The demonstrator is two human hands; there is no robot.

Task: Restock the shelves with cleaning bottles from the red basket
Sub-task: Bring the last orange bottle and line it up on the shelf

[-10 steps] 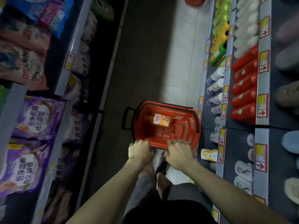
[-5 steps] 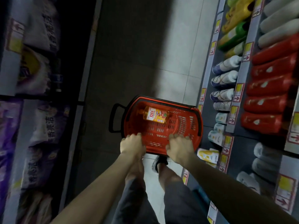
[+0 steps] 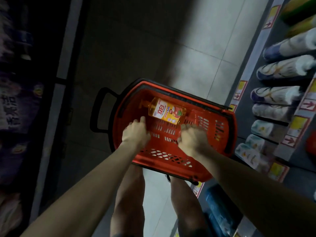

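The red basket point(image 3: 230, 132) sits on the aisle floor in front of my legs. One orange cleaning bottle point(image 3: 166, 111) with a yellow-red label lies on its side inside, pump end pointing left. Both my hands are inside the basket, just short of the bottle. My left hand point(image 3: 135, 134) has its fingers stretched toward the bottle's left part and holds nothing. My right hand point(image 3: 192, 138) hovers with loosely bent fingers by the bottle's base; whether they touch it is unclear.
The right-hand shelf point(image 3: 239, 93) carries rows of white-and-blue bottles point(image 3: 280, 67) behind yellow price tags, with green bottles point(image 3: 301, 9) farther up. The basket's black handle point(image 3: 100, 112) sticks out left. Dark shelves with purple bags point(image 3: 15, 106) line the left. Tiled floor point(image 3: 196, 48) runs ahead.
My hands let go of the basket's near rim and reached forward into it toward the bottle. The view moved closer and lower over the basket.
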